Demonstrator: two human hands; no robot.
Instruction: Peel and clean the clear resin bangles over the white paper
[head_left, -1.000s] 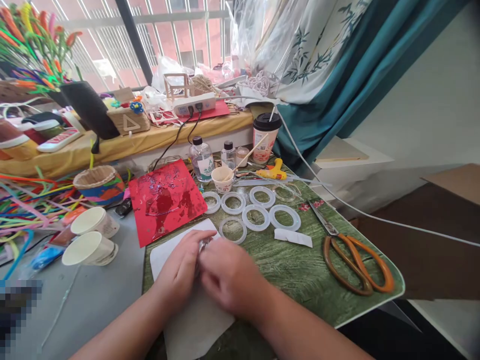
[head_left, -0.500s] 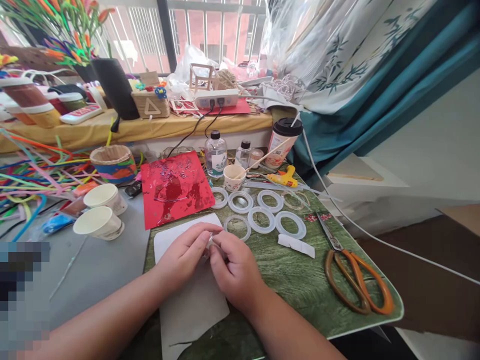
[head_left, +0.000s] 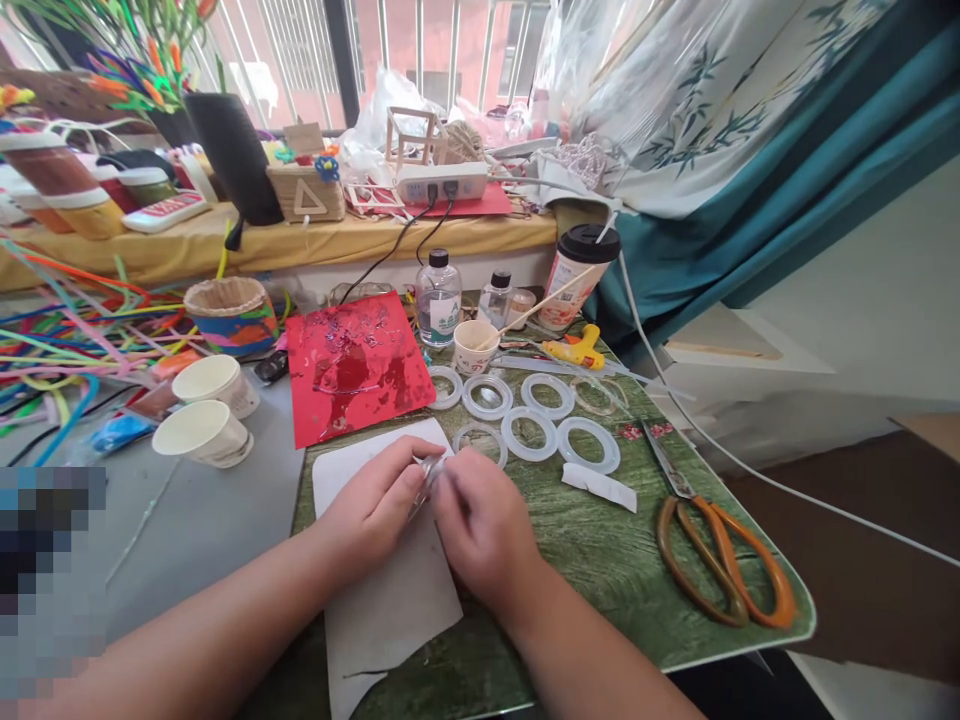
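Note:
Both my hands meet over a white paper sheet [head_left: 386, 610] lying on a green wood-pattern mat [head_left: 592, 560]. My left hand [head_left: 367, 505] pinches a small clear plastic piece [head_left: 427, 483], and my right hand [head_left: 480, 525], blurred by motion, has its fingers against the same piece. Its exact shape is partly hidden by my fingers. Just beyond my hands lie several frosted clear plastic rings, the nearest ring [head_left: 480, 443] a little above my right hand. No ring touches my hands.
Orange-handled scissors [head_left: 724, 565] lie at the mat's right. A red sheet [head_left: 352, 365], a yellow glue gun [head_left: 577, 350], bottles and a paper cup with a stick stand beyond. Colored pipe cleaners [head_left: 75, 345] and paper cups [head_left: 202, 432] sit left.
The camera view has shifted slightly, moving the table up and right in the frame. My hands stay together on the clear piece, and my right fingers are now blurred by movement.

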